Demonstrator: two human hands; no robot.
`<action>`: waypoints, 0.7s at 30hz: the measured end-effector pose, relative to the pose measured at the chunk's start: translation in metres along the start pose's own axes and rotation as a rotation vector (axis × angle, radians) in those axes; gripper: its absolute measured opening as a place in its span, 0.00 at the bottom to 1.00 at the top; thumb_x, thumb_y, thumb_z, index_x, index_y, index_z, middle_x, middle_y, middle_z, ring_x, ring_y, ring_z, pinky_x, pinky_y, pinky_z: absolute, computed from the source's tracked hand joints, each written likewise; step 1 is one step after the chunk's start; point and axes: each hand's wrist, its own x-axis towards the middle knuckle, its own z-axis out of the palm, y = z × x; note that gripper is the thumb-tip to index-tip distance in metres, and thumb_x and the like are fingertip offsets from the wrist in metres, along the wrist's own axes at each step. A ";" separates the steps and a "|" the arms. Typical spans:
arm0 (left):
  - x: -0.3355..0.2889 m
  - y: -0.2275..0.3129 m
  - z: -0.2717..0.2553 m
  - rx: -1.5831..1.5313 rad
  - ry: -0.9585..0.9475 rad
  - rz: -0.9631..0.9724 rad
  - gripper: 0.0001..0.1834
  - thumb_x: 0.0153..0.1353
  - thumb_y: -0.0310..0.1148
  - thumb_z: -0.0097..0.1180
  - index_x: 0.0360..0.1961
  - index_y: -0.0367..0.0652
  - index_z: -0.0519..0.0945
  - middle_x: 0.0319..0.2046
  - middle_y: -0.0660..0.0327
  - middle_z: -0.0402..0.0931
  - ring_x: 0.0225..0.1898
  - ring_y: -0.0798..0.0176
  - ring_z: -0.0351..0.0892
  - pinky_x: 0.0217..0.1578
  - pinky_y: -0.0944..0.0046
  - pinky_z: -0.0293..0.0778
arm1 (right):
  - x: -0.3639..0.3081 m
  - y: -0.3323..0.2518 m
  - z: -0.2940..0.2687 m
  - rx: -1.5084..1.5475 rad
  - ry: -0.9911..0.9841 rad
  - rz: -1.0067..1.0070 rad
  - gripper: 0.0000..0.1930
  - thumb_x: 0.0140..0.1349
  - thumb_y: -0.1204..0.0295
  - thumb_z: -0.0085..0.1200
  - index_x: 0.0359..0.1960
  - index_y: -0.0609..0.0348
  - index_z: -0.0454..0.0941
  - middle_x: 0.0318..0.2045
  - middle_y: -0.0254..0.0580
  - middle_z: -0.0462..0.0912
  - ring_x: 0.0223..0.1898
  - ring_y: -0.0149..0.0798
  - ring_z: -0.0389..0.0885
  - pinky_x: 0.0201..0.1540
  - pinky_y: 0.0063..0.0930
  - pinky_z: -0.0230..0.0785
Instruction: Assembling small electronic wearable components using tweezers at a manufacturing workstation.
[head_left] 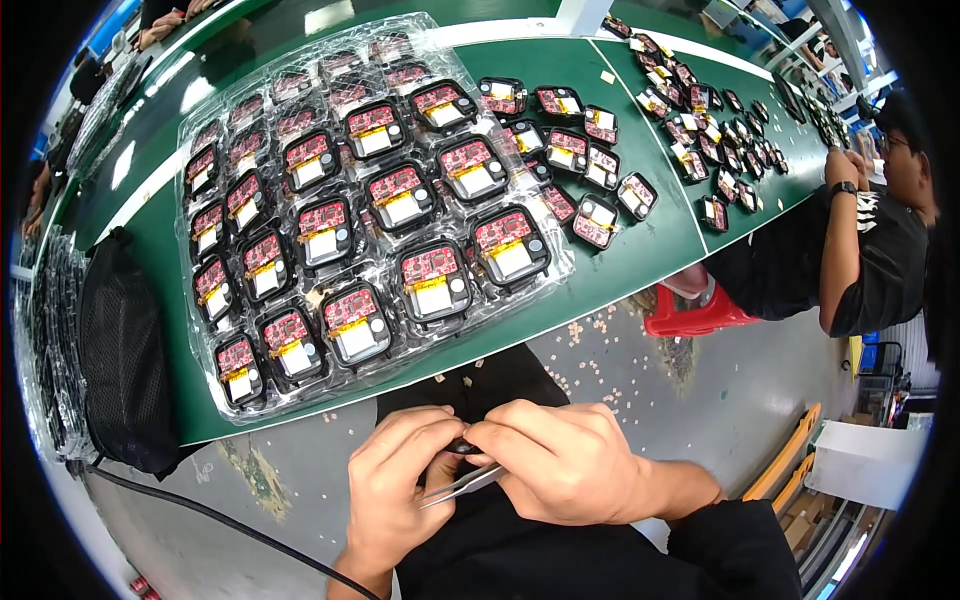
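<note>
Green workbench point(640, 265) runs across the upper frame, carrying a clear blister tray point(200, 130) filled with rows of small black-framed modules with red circuit boards point(432, 283); more of the same modules lie loose point(600, 222) to the right of the tray, and further along by a co-worker's arm point(838, 240). A black mesh bag point(120, 360) sits at the bench's left end, with a cable point(230, 525) trailing over the grey floor. Below the bench edge, over the lap, both hands meet. Left hand point(395, 485) has its fingers curled and pressed together, thumb and forefinger pinching a small dark part point(462, 446), mostly hidden between the fingertips of both hands. Right hand point(570, 465) is closed around metal tweezers point(462, 485), fingers bunched over the handle end. The tweezers' long axis lies near level, slightly down to the left, tips pointing toward the left palm. Which way the dark part faces cannot be told. Judged step: fine work on the held part with the tweezers, off the bench. Next move probably calls for a steady pinch and precise tip aim at the part.
</note>
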 end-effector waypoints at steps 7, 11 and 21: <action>-0.001 0.005 0.000 0.028 -0.048 -0.082 0.16 0.45 0.12 0.63 0.38 0.35 0.82 0.32 0.52 0.83 0.34 0.47 0.86 0.35 0.57 0.80 | -0.001 -0.001 0.001 -0.029 -0.012 -0.004 0.16 0.46 0.80 0.64 0.40 0.64 0.83 0.34 0.39 0.83 0.24 0.39 0.84 0.23 0.29 0.76; -0.002 0.004 0.003 0.003 -0.044 -0.119 0.17 0.44 0.12 0.62 0.38 0.34 0.81 0.32 0.50 0.83 0.33 0.46 0.85 0.34 0.57 0.79 | -0.001 -0.002 0.004 -0.029 0.000 -0.004 0.15 0.47 0.79 0.64 0.40 0.64 0.83 0.34 0.40 0.83 0.23 0.38 0.83 0.23 0.28 0.76; -0.004 0.001 0.008 -0.030 0.015 -0.112 0.15 0.48 0.13 0.63 0.40 0.33 0.82 0.33 0.51 0.83 0.34 0.50 0.85 0.36 0.59 0.79 | 0.000 -0.006 0.006 -0.020 0.000 0.073 0.16 0.51 0.81 0.64 0.44 0.63 0.82 0.33 0.42 0.81 0.22 0.40 0.82 0.23 0.30 0.75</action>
